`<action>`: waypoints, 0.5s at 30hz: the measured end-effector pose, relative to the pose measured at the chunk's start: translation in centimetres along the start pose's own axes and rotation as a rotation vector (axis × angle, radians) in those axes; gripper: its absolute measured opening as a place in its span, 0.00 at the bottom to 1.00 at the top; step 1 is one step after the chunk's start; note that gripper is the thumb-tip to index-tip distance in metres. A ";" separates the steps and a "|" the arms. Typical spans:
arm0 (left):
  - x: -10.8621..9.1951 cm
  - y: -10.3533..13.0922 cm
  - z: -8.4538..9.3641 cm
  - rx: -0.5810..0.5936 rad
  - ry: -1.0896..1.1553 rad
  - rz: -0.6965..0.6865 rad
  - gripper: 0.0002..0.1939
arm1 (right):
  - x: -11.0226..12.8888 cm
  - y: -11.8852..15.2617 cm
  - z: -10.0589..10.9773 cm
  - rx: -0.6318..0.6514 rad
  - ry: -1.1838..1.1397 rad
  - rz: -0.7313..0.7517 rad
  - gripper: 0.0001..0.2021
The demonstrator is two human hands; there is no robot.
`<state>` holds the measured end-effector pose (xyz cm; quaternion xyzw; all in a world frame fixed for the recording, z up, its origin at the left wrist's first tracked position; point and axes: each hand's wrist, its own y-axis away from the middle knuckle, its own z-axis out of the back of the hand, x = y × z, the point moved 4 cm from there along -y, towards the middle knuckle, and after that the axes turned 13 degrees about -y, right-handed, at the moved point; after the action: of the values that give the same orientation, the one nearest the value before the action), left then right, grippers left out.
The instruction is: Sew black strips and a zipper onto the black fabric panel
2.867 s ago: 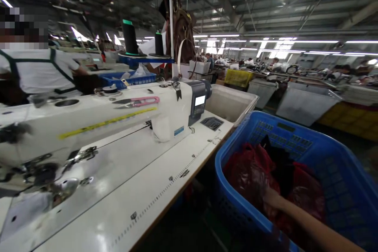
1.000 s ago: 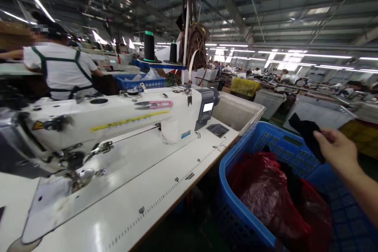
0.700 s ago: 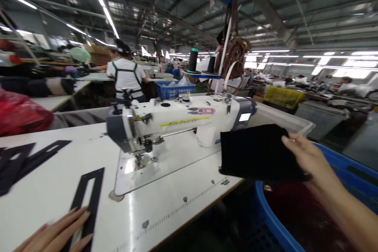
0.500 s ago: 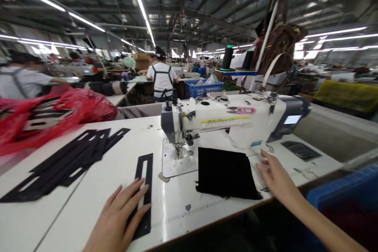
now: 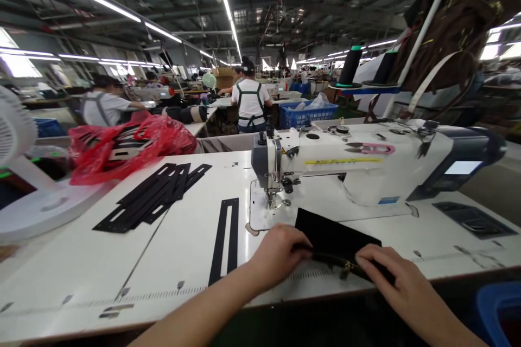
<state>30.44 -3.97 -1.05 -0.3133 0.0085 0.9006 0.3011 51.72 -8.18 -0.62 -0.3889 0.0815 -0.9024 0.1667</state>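
A black fabric piece [image 5: 331, 233] with a zipper [image 5: 345, 265] along its near edge lies in front of the sewing machine [image 5: 358, 168]. My left hand [image 5: 280, 252] is closed on the left end of that edge. At the right end, my right hand [image 5: 385, 265] pinches the same edge between thumb and fingers. The edge is lifted a little between them, and a brass-coloured zipper pull shows there. To the left of my left hand, a black slotted strip [image 5: 225, 238] lies flat on the white table [image 5: 183, 249].
Several more slotted strips [image 5: 150, 198] lie overlapped at the left, beside a red plastic bag [image 5: 134, 146]. A white fan [image 5: 24, 162] stands at the far left. Pink-handled thread snips [image 5: 372, 148] rest on the machine. A blue bin [image 5: 499, 314] is at lower right.
My left hand has left the slotted strip and moved right onto the black fabric piece. My right hand has come onto the piece's near edge. The view has turned left.
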 end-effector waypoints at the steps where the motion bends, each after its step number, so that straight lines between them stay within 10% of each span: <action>1: 0.3 0.0 0.6 0.016 0.098 0.062 0.05 | 0.5 -0.2 0.3 0.024 -0.058 -0.062 0.16; 9: 0.9 1.4 5.3 -0.045 0.362 0.251 0.09 | 4.3 -2.8 0.9 0.138 -0.296 -0.174 0.18; 15: 0.6 4.2 7.9 -0.622 0.313 0.353 0.10 | 5.9 -1.9 0.8 -0.167 -0.135 0.089 0.11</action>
<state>23.36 -5.43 4.19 -0.5168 -0.1654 0.8396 0.0270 48.04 -8.53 4.41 -0.4571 0.1620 -0.8561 0.1786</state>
